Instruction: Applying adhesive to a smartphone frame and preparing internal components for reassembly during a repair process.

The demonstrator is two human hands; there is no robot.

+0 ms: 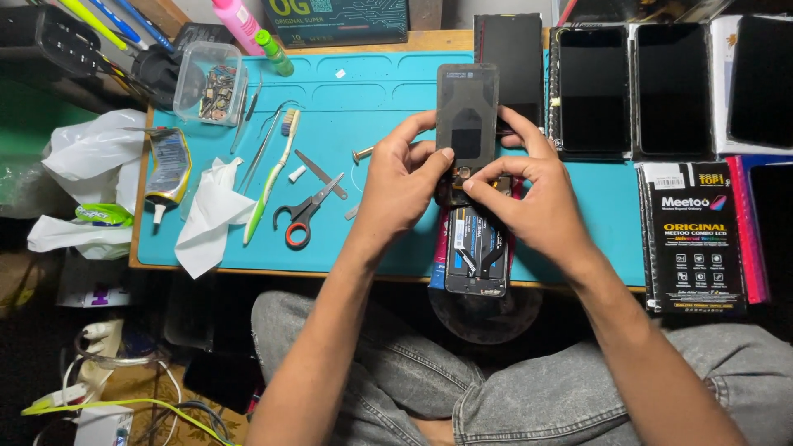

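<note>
- Dark flat rectangular phone display panel [467,116] held upright over opened phone body with exposed black battery [475,248], at blue mat's near edge.
- Left hand [401,186] thumb pressed on panel's lower edge; right hand [533,198] pinching the joint below.
- Best kept steady, light pressure, flex cable slack.
- Left of fingers: red-handled scissors [304,215], green-white toothbrush [271,177], metal tweezers [263,149]; nothing blocking.

Both thumbs cover the joint where the dark screen panel [467,116] meets the opened phone [475,256] — whatever sits there is unseen. Right of the right hand [529,194], the farthest black screen [762,78] is cut by the edge. Beyond the left hand [405,186], the clear box's [211,83] contents are too small to identify.
</note>
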